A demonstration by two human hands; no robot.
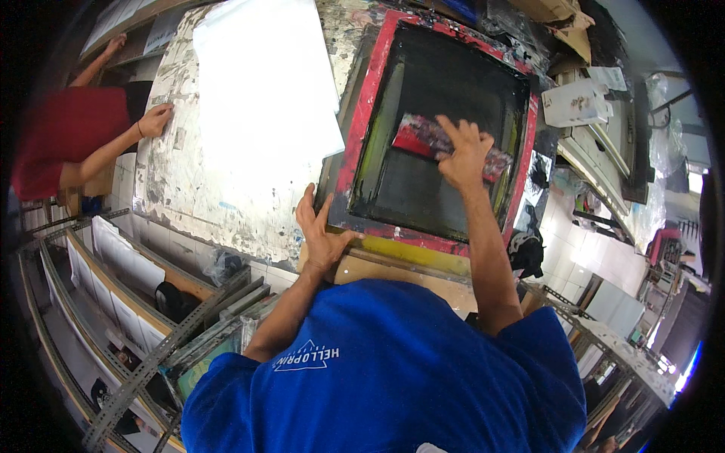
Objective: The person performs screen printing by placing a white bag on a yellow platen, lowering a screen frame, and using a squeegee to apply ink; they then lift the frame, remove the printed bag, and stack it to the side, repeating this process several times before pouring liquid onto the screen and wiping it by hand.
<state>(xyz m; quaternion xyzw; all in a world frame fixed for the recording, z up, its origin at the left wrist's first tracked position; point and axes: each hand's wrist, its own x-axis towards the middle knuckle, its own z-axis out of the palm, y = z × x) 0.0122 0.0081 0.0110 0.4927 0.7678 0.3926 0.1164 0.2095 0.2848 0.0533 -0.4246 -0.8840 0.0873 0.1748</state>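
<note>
A screen printing frame (362, 113) with red, ink-smeared edges lies in front of me, its dark mesh (423, 189) streaked with black and yellow-green. My right hand (464, 155) grips a red squeegee (414, 140) that is blotched with dark ink and lies slantwise across the mesh. Beside the frame's near left corner is my left hand (321, 235), its fingers spread and its thumb reaching to the red edge. White sheets of paper (260, 83) lie left of the frame, one corner close to its red side.
A co-worker in a red shirt (75, 128) stands at the far left, one hand (155, 121) at the edge of the paint-spattered table (242, 219). Metal racks (136, 302) fill the lower left. A stained white box (575, 103) stands right of the frame.
</note>
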